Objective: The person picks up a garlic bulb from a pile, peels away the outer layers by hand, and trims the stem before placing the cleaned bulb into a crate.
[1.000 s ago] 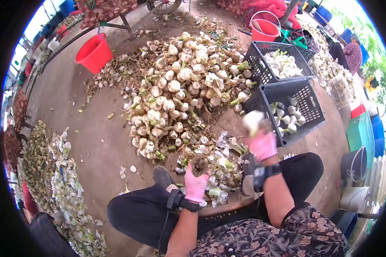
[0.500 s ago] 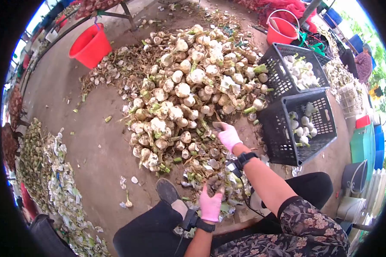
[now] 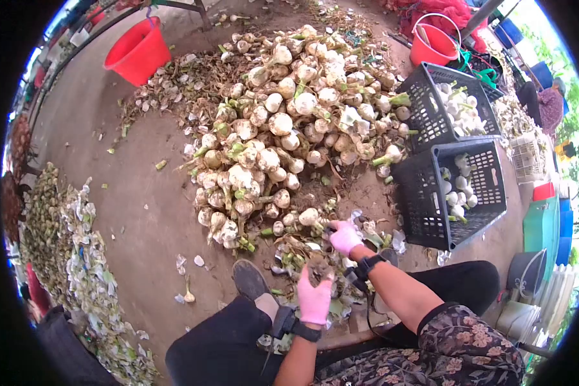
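Observation:
My left hand (image 3: 315,297), in a pink glove with dirt-darkened fingertips, is low in front of me. Its thumb and fingers are apart, and I see nothing held between them. Farther up and to the right, my right hand (image 3: 345,238), gloved alike, has its fingers closed at the stem end of a garlic bulb (image 3: 309,217). That bulb lies at the near edge of a large heap of garlic (image 3: 264,151) with stems and dirty skins. Below both hands are trimmed stems and peelings (image 3: 293,257).
Two black crates (image 3: 424,199) with whiter garlic bulbs stand on the right. A red bucket (image 3: 138,55) is at upper left, another red bucket (image 3: 433,45) at upper right. Peelings (image 3: 96,270) line the left floor. Another person (image 3: 549,106) sits at far right.
My right hand has come down toward me, and a garlic bulb now lies at its fingertips at the heap's near edge. My left hand has barely moved; its fingers look more spread.

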Available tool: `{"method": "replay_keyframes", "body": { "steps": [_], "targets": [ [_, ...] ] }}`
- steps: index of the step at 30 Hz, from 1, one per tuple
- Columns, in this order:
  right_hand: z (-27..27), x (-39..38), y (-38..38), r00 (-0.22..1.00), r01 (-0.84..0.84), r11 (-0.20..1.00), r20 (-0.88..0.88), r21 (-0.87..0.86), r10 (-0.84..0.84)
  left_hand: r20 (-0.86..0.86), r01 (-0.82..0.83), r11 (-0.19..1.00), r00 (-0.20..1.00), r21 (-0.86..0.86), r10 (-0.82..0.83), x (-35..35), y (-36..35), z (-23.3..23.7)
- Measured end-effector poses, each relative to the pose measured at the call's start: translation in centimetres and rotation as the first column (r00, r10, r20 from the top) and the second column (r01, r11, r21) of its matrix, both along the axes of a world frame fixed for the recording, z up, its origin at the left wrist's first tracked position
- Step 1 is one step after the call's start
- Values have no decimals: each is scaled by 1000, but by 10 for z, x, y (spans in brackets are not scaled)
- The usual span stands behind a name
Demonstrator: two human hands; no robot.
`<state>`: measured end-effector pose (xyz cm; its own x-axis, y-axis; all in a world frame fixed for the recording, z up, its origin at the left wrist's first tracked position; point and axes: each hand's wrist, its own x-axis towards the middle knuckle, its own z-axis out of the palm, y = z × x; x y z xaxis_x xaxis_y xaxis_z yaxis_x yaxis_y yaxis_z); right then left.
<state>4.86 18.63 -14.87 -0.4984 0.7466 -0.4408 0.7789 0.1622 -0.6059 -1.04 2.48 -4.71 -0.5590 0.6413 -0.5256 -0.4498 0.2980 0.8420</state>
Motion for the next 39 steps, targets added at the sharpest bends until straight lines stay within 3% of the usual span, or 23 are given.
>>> {"method": "replay_keyframes", "body": {
  "steps": [2, 4, 7, 9, 13, 15, 17, 20, 21, 23, 24, 28, 31, 32, 34, 36, 39],
  "targets": [
    [2, 23, -14, 994, -24, 998, -105, -64, 17, -121, -39, 998, 992, -42, 34, -3, -4, 5],
    [37, 31, -22, 973, -39, 991, -230, -124, 10, -270, -59, 997, 962, -42, 46, -4, -12, -15],
    [105, 32, -27, 942, -150, 988, -308, -24, 135, -449, 37, 999, 893, -19, -41, -17, -16, -5],
    [136, 35, -30, 913, -203, 979, -354, 29, 200, -252, 84, 991, 966, 107, -54, -20, -13, 22],
    [171, 44, -38, 907, -257, 966, -355, -37, 228, -229, 154, 957, 968, 246, -97, -15, -18, 31],
    [178, 47, -50, 694, -67, 903, -671, -424, -263, -247, 106, 952, 968, 287, -33, -10, -22, 37],
    [185, 50, -63, 685, -72, 866, -656, -494, -317, -250, 68, 944, 968, 323, 16, -7, -25, 41],
    [185, 40, -90, 511, -36, 707, -621, -706, -594, -476, 104, 965, 879, 239, 24, 2, -31, 60],
    [183, 35, -96, 510, -37, 709, -623, -704, -593, -478, 105, 965, 878, 242, 25, 8, -30, 64],
    [177, 25, -106, 536, 15, 831, -697, -556, -476, -603, 18, 974, 788, 226, 125, 15, -30, 69],
    [185, 21, -113, 540, 89, 872, -712, -482, -449, -521, -38, 963, 835, 265, 176, 13, -28, 65],
    [190, 17, -121, 582, 108, 855, -665, -507, -468, -445, -86, 948, 867, 307, 222, 11, -33, 67],
    [198, 24, -114, 601, -3, 867, -694, -498, -396, -479, -67, 961, 856, 268, 193, 10, -34, 75],
    [194, 28, -111, 603, -4, 868, -694, -497, -395, -413, -82, 957, 889, 279, 196, 10, -34, 80],
    [187, 32, -104, 755, -37, 959, -636, -282, -158, -343, -97, 952, 918, 291, 198, 8, -34, 79],
    [183, 35, -106, 725, -12, 975, -673, -221, -143, -222, -57, 945, 966, 323, 134, 4, -35, 72],
    [184, 37, -106, 719, 37, 985, -680, -168, -142, -227, -2, 949, 971, 316, 78, 4, -35, 70]
  ]
}}
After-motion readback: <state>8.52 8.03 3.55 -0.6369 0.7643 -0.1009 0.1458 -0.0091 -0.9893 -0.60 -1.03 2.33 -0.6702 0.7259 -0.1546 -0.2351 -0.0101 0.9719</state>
